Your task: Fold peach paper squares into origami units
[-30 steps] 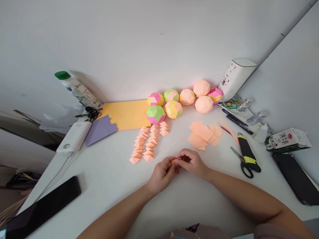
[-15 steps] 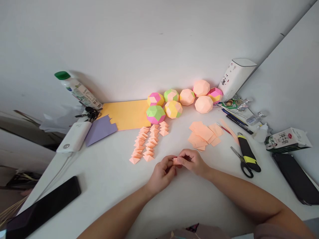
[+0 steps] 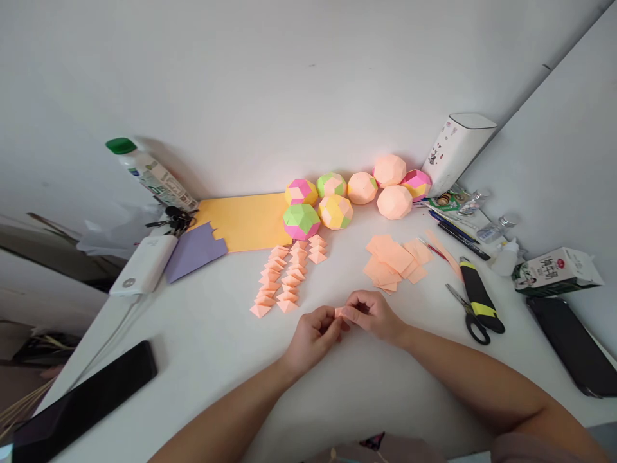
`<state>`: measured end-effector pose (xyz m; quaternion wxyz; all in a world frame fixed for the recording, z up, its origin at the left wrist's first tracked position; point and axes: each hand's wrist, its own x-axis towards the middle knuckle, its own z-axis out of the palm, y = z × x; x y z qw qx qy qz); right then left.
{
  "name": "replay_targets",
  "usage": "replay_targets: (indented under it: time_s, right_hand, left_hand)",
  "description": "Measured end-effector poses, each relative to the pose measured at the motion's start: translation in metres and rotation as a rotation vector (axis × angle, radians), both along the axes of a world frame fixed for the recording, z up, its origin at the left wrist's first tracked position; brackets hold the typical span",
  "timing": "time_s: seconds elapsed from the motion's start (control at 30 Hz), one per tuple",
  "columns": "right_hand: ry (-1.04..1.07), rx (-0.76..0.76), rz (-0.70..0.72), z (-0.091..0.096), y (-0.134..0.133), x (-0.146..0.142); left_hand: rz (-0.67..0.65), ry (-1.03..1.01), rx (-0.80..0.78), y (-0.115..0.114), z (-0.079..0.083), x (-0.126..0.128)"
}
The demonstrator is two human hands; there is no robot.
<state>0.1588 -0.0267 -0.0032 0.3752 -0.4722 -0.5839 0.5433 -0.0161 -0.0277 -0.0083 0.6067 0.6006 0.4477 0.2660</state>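
Both my hands meet over the white table [image 3: 202,347], pinching one small peach paper piece [image 3: 340,312] between their fingertips. My left hand [image 3: 313,337] grips it from the left and my right hand [image 3: 373,315] from the right, fingers curled. Just beyond my left hand lie rows of folded peach paper units [image 3: 286,273]. A loose pile of flat peach paper squares [image 3: 393,260] sits beyond my right hand. Several paper polyhedron balls [image 3: 337,199], some multicoloured and some peach, stand against the wall.
Scissors [image 3: 470,315] and a black-and-yellow cutter [image 3: 477,292] lie right of my hands, with pens, small bottles and a milk carton [image 3: 554,270] further right. Orange paper [image 3: 243,222], purple paper [image 3: 195,251], a power bank [image 3: 142,263], keys and a bottle [image 3: 149,170] sit left; dark phones at both edges.
My hands have worked the small peach piece between the fingertips; it now shows a little more at the left of my right hand. Everything else stays put.
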Motion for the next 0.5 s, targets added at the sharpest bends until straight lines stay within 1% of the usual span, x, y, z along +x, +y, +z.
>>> replay_targets:
  time_s: [0.1,0.3,0.5]
  right_hand:
    - [0.001,0.017,0.010,0.0006,0.0000,-0.0003]
    - [-0.034,0.078,-0.028,0.0002,0.0011,-0.0006]
    - [-0.035,0.095,-0.053,-0.0001,0.0013,-0.0013]
  left_hand:
    - [-0.020,-0.022,0.018,0.0004,0.0016,0.0000]
    - [-0.004,-0.037,-0.014,0.0011,0.0053,0.0006]
    - [-0.013,-0.038,-0.023,0.0013,0.0021,-0.0003]
